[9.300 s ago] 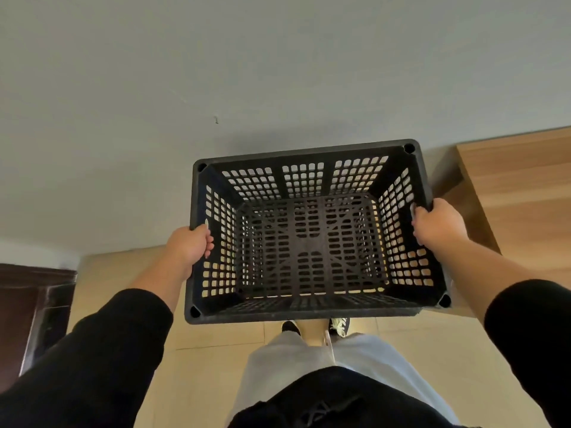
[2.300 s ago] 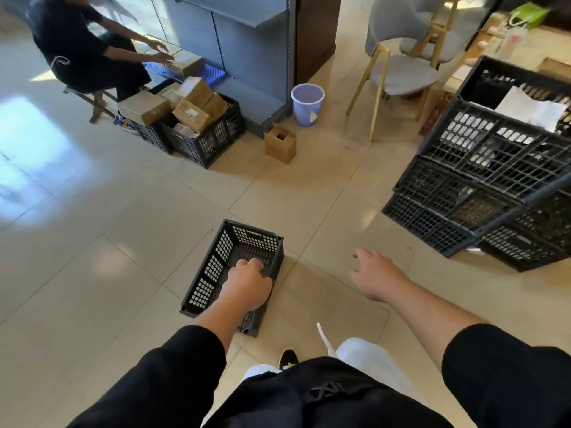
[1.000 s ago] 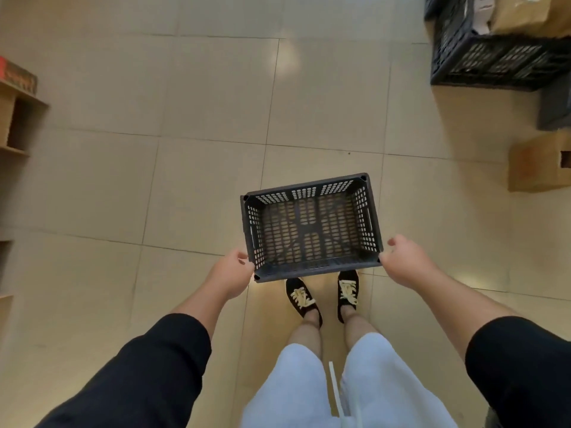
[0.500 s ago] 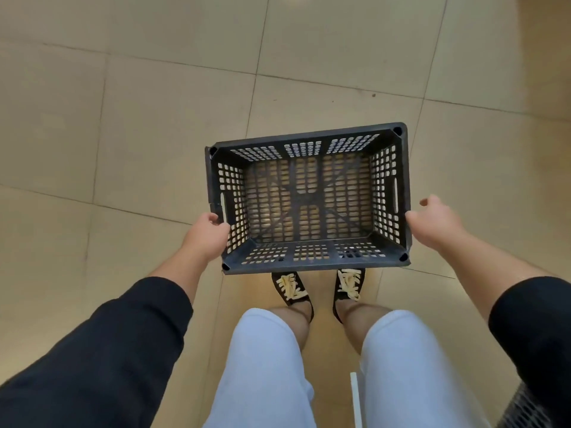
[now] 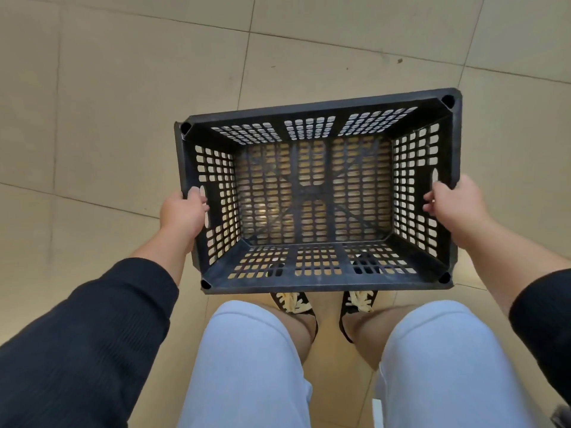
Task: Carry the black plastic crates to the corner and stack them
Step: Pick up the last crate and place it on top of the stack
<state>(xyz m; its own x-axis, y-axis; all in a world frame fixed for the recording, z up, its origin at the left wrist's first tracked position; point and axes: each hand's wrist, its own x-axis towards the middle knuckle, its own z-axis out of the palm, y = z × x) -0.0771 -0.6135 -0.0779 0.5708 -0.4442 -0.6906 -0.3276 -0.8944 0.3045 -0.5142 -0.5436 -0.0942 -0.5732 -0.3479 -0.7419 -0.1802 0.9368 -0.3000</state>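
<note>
An empty black plastic crate point(image 5: 315, 118) with perforated walls and floor fills the middle of the head view, held level above the floor in front of my knees. My left hand point(image 5: 182, 213) grips its left short wall, thumb over the rim beside the handle slot. My right hand point(image 5: 454, 203) grips the right short wall, fingers curled over the rim near that handle slot. The floor shows through the crate's holes.
Beige floor tiles point(image 5: 117, 97) stretch all around. My feet in black shoes point(image 5: 293, 304) stand just under the crate's near edge, and my light shorts point(image 5: 253, 366) fill the bottom of the view.
Both hands have taken hold of the crate's short walls and the crate has come up closer to the camera. Half a second ago the hands were just beside it.
</note>
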